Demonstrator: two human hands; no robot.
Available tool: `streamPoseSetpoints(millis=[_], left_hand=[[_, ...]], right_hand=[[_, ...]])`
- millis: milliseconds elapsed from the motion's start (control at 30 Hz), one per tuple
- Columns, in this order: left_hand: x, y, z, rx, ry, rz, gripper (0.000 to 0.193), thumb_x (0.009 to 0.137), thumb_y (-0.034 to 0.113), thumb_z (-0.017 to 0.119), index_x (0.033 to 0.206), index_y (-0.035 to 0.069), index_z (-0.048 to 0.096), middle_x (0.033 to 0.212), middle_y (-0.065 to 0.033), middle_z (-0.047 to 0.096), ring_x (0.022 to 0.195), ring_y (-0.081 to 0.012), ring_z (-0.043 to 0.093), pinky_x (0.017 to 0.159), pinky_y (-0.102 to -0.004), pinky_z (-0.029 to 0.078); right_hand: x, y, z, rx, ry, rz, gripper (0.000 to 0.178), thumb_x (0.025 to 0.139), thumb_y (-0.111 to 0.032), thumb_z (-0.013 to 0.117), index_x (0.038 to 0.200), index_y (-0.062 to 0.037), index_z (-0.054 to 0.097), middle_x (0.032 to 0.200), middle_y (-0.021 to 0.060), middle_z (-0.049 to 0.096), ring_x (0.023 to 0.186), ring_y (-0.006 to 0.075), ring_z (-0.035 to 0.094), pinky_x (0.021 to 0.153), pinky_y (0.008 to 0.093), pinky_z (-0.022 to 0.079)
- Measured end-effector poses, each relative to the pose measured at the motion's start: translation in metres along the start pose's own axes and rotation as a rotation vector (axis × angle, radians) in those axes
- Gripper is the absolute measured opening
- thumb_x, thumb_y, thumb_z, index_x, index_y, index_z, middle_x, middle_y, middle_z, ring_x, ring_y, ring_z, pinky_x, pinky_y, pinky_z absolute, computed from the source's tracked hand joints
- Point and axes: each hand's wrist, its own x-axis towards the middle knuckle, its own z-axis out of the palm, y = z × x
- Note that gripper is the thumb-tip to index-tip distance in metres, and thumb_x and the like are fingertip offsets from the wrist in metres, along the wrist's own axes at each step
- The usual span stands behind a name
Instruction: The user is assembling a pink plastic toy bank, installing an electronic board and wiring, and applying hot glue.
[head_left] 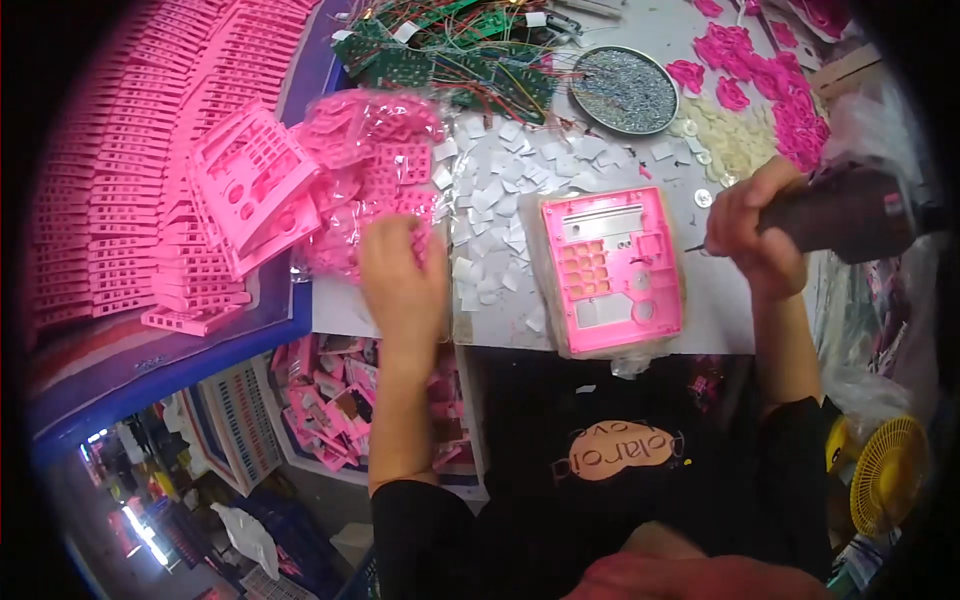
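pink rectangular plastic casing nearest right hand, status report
Left hand at clear plastic bag of pink pieces. Right hand gripping dark cylindrical driver, tip beside casing. Casing flat, uncovered. White paper squares scattered on left.

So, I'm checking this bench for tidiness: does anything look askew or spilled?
Mildly, yes: at left, a pink casing lies slanted, out of line with neat rows of pink parts; white squares are strewn loosely over the table. No damage stands out.

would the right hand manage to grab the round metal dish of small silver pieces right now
Probably not: the right hand grips a dark cylindrical power screwdriver, though the way to the dish looks free.
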Motion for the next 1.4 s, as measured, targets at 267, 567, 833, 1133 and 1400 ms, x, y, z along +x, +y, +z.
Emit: streamPoseSetpoints(millis=[267, 567, 833, 1133, 1400], left_hand=[[0.004, -0.001, -0.021, 0.206, -0.091, 0.315, 0.024, 0.073, 0.0, 0.069, 0.095, 0.003, 0.06, 0.105, -0.0158, 0.06, 0.098, -0.0359, 0.054, 0.089, -0.0454, 0.043], [-0.053, 0.094, 0.028, -0.481, -0.13, 0.642, 0.033, 0.067, -0.005, 0.073, 0.097, 0.004, 0.063, 0.105, -0.014, 0.063, 0.093, -0.0336, 0.062, 0.077, -0.0418, 0.052], [-0.08, 0.068, 0.042, -0.428, -0.23, 0.469, 0.035, 0.074, -0.002, 0.075, 0.108, 0.004, 0.067, 0.11, -0.0143, 0.063, 0.102, -0.035, 0.06, 0.086, -0.0434, 0.05], [-0.075, 0.065, 0.045, -0.329, -0.249, 0.531, 0.033, 0.076, 0.002, 0.075, 0.108, 0.003, 0.068, 0.115, -0.0135, 0.064, 0.106, -0.0345, 0.058, 0.089, -0.044, 0.048], [-0.004, 0.064, 0.029, -0.369, -0.058, 0.331, 0.021, 0.082, 0.002, 0.071, 0.103, 0.001, 0.069, 0.095, -0.0122, 0.068, 0.086, -0.0275, 0.065, 0.079, -0.0376, 0.053]], right_hand=[[0.015, -0.016, 0.019, -0.613, 0.376, 0.054, 0.072, 0.084, -0.014, 0.074, 0.144, 0.0011, 0.038, 0.108, 0.0113, 0.063, 0.084, 0.0127, 0.058, 0.071, 0.0231, 0.047], [-0.027, 0.034, 0.041, -0.06, -0.108, 0.8, 0.026, 0.097, -0.016, 0.066, 0.117, 0.0008, 0.062, 0.092, 0.0038, 0.066, 0.076, 0.0099, 0.061, 0.064, 0.0267, 0.05], [-0.017, 0.065, 0.022, -1.034, -0.493, 0.088, 0.017, 0.084, -0.012, 0.074, 0.098, -0.0064, 0.067, 0.088, 0.0094, 0.064, 0.082, 0.0288, 0.063, 0.071, 0.0384, 0.052], [-0.005, 0.052, 0.029, -1.243, -0.428, -0.021, 0.033, 0.078, -0.017, 0.077, 0.108, -0.0081, 0.067, 0.105, 0.0097, 0.065, 0.098, 0.0312, 0.062, 0.08, 0.0407, 0.053], [-0.06, 0.032, 0.06, -1.428, -0.945, 0.367, 0.104, 0.081, -0.063, 0.067, 0.153, 0.0038, 0.032, 0.165, 0.0209, 0.02, 0.154, 0.0339, 0.014, 0.12, 0.0613, 0.014]])
